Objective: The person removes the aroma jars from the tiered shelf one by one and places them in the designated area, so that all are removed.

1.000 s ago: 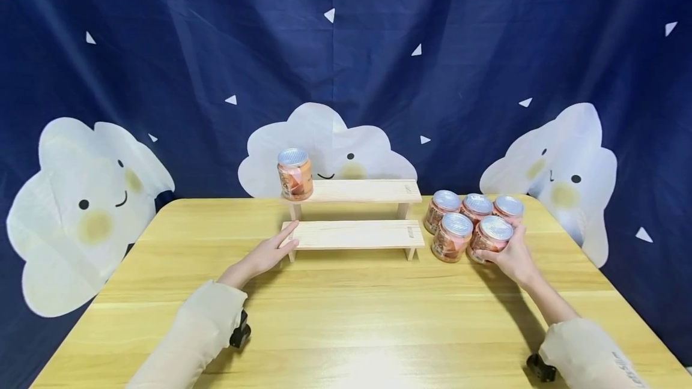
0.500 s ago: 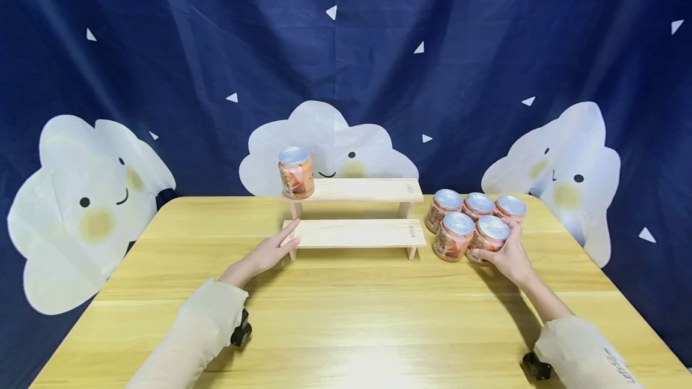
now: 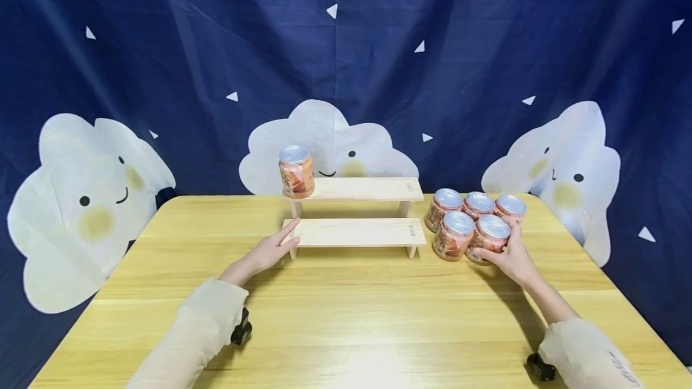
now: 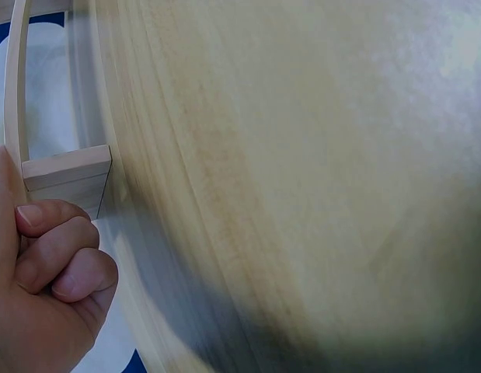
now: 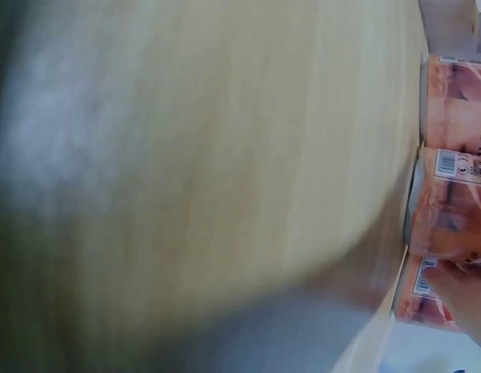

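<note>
A two-tier wooden stand (image 3: 354,232) stands mid-table. My left hand (image 3: 265,252) holds the left end of its lower board, with thumb and index finger on the board. In the left wrist view, the other fingers (image 4: 57,256) are curled beside the stand's leg (image 4: 69,167). Far right, my right hand (image 3: 515,260) grips the front-right can (image 3: 489,242), orange-pink with a silver lid; thumb and fingers lie round its sides. Only part of this hand (image 5: 465,299) shows in the right wrist view. Another such can (image 3: 297,176) stands upright on the upper board's left end.
Several matching cans stand close around the gripped one, among them a front-left can (image 3: 453,239) and a back-left can (image 3: 444,212). A light wooden table (image 3: 346,317) bears everything. Behind it hangs a dark blue curtain (image 3: 378,77) with white clouds.
The gripped can has shifted very slightly left from a second ago, and my right hand stays on it. My left hand keeps its place on the stand. The head view has shifted slightly.
</note>
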Tool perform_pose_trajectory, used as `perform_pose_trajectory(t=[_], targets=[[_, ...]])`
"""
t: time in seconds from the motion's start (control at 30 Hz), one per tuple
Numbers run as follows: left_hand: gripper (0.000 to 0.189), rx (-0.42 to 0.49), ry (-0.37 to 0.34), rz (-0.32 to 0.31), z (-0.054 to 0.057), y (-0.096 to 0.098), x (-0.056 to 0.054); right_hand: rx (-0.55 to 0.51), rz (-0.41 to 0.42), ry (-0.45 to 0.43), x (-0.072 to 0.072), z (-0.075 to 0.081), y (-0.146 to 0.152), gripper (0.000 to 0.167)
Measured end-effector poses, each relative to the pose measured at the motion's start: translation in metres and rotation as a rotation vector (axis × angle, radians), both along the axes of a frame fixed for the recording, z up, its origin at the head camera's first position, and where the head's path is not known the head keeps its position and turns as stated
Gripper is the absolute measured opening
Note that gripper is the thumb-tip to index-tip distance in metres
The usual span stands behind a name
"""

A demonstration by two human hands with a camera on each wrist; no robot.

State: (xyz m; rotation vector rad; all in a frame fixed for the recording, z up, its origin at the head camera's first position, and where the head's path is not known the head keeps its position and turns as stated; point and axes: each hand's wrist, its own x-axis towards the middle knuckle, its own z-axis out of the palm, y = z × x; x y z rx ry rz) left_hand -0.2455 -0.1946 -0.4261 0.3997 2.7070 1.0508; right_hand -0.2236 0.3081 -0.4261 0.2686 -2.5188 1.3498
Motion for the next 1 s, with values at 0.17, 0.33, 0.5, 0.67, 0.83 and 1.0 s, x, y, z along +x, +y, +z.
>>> perform_pose_trajectory(t=[0.17,0.33,0.5,0.67,0.83,1.0], targets=[[0.062,-0.006,0.006,-0.002,0.001,0.001,0.001,-0.023,-0.004,0.116,0.002,0.010,0.000,0.078],[0.061,-0.007,0.009,0.001,0.002,0.001,0.002,-0.020,-0.089,0.148,0.000,0.032,-0.010,0.071],[0.062,-0.016,0.013,0.009,0.001,0.001,0.001,-0.003,-0.092,0.139,-0.007,0.051,-0.025,0.068],[0.062,-0.011,0.007,0.009,0.000,0.000,0.001,0.005,-0.045,0.162,-0.018,0.059,-0.047,0.065],[0.062,-0.011,0.006,0.008,0.001,0.000,0.000,0.010,0.019,0.183,-0.031,0.061,-0.077,0.060],[0.061,-0.021,0.005,0.014,0.002,0.001,0.001,0.050,0.101,0.154,-0.043,0.064,-0.114,0.060]])
